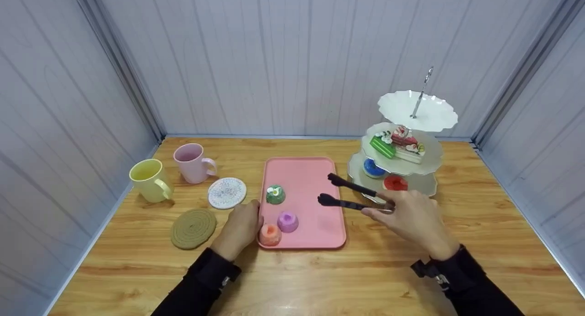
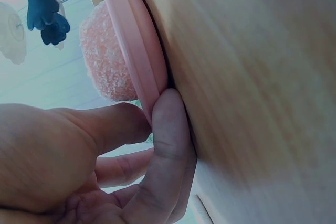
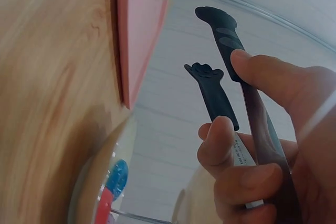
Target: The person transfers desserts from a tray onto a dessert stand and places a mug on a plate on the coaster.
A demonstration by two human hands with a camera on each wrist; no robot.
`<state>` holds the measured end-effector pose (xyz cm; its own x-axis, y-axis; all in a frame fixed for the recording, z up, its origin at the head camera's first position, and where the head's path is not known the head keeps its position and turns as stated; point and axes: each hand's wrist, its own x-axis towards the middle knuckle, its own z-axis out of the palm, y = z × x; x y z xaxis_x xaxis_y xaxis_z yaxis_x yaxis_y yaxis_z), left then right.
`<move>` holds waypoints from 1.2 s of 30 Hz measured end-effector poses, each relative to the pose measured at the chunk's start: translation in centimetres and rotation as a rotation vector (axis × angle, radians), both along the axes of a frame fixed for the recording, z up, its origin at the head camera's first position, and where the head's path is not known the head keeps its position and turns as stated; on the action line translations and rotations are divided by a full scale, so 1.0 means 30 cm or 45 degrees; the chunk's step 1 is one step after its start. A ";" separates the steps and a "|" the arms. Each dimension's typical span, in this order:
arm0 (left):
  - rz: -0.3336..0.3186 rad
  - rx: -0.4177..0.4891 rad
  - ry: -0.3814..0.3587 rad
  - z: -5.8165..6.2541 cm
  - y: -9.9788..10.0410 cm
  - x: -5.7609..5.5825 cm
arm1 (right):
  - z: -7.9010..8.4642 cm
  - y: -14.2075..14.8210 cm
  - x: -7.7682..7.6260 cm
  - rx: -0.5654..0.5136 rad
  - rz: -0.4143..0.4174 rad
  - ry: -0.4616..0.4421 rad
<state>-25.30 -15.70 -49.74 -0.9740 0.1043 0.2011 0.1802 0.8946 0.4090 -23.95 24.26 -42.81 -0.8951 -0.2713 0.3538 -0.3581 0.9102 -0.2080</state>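
My left hand (image 1: pixel 242 224) pinches the left rim of a pink tray (image 1: pixel 315 179), thumb above and fingers below in the left wrist view. On the tray are a green cake (image 1: pixel 275 195) with a white flower, a purple cake (image 1: pixel 288 221) and an orange cake (image 1: pixel 270 235) in the near left corner. My right hand (image 1: pixel 413 220) holds black-tipped tongs (image 1: pixel 352 204) over the tray's right edge. Their tips are spread apart with nothing between them. In the right wrist view, thumb and fingers wrap the metal arms of the tongs.
A three-tier white stand (image 1: pixel 418 110) at the right bears cake slices (image 1: pixel 406 147), a blue donut (image 1: pixel 373 168) and a red donut (image 1: pixel 395 183). At the left are a yellow mug (image 1: pixel 150 181), a pink mug (image 1: pixel 192 163), a speckled coaster (image 1: pixel 227 193) and a woven coaster (image 1: pixel 194 229).
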 end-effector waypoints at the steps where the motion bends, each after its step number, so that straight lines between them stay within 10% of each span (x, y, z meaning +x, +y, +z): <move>1: -0.001 -0.004 0.016 -0.002 -0.001 0.000 | -0.005 -0.006 -0.003 0.010 0.017 0.004; 18: 0.002 0.035 -0.080 -0.135 -0.047 -0.086 | -0.083 -0.071 -0.022 0.044 0.167 -0.052; 30: -0.048 0.189 -0.227 -0.069 -0.082 -0.082 | -0.119 -0.122 -0.042 0.016 0.285 -0.068; 36: -0.021 0.297 -0.353 0.072 -0.047 -0.001 | -0.131 -0.139 -0.044 0.015 0.302 -0.067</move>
